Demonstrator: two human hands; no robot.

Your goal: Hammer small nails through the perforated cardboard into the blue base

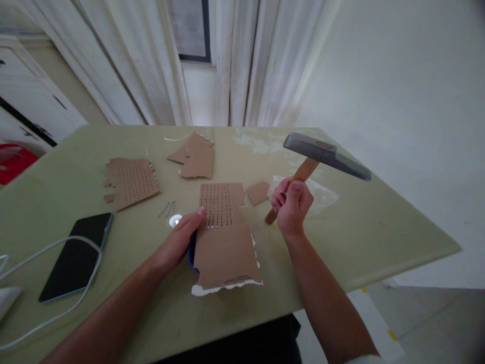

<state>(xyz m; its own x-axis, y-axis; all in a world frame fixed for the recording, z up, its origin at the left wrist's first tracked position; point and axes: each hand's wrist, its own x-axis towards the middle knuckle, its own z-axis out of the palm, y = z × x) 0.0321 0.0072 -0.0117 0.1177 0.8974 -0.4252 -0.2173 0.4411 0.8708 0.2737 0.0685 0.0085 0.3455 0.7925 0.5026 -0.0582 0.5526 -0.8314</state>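
My right hand (291, 205) grips the wooden handle of a hammer (326, 154), raised with its grey steel head up and to the right above the table. My left hand (182, 237) rests on the left edge of a torn cardboard piece (225, 237) pierced with rows of small holes, thumb on its top face. Something blue shows under the cardboard by my fingers. A few nails (167, 208) and a small round white object (175, 220) lie just left of the cardboard.
More cardboard lies on the green table (379, 227): a perforated piece (131, 182), a folded piece (197, 156), a small scrap (257, 192). A black phone (78, 255) with a white cable (56, 283) sits at left. Clear plastic (322, 194) lies behind my right hand. Curtains hang behind.
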